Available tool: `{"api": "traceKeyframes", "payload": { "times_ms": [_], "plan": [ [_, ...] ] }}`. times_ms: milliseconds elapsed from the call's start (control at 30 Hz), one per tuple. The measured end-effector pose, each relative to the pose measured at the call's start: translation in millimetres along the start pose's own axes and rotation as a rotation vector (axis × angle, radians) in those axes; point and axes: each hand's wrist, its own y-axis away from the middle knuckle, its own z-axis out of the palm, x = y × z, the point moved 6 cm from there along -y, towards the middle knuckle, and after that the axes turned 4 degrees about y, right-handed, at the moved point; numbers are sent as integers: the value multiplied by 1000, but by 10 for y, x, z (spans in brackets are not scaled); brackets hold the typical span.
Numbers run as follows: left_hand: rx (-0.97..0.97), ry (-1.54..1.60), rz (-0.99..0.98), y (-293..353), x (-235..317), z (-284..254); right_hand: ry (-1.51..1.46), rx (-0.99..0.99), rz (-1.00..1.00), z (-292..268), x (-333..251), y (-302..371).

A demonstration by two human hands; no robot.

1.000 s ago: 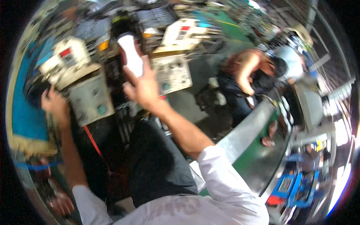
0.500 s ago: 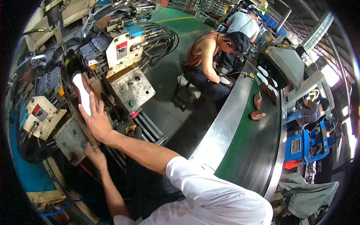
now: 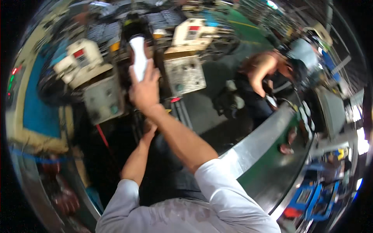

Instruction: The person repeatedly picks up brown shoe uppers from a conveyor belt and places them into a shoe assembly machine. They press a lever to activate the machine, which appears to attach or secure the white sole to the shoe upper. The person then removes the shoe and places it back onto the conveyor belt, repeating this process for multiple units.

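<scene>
Grey metal box (image 3: 104,99) and pale metal box (image 3: 185,75) are flanking my right hand (image 3: 145,94) | my free room is lying rightward, above smooth grey floor (image 3: 205,109)

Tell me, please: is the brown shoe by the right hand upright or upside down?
Upside down: the brown shoe has its white bottom facing up.

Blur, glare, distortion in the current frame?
Head view: overall smear, likely motion, softens the right hand and white-soled brown shoe; head view: bright patches at the right wash out; head view: fisheye bends the outer edge of the conveyor, corners black; head view: deep shadow below the control boxes.
</scene>
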Motion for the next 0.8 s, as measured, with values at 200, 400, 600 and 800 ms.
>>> {"api": "traceKeyframes", "payload": {
  "times_ms": [200, 400, 600, 800],
  "plan": [
    [97, 5, 119, -130, -1011, -416, -121, 73, -155, -173, -523, -114],
    [-38, 68, -10, 632, -650, -87, 14, 74, -90, 164, -41, -361],
    [-69, 504, -80, 683, -815, -226, 113, 115, -122, 610, 19, -1137],
    [-76, 158, 1, 606, -751, -294, 123, 90, -116, 729, -23, -1592]
  ]
}}
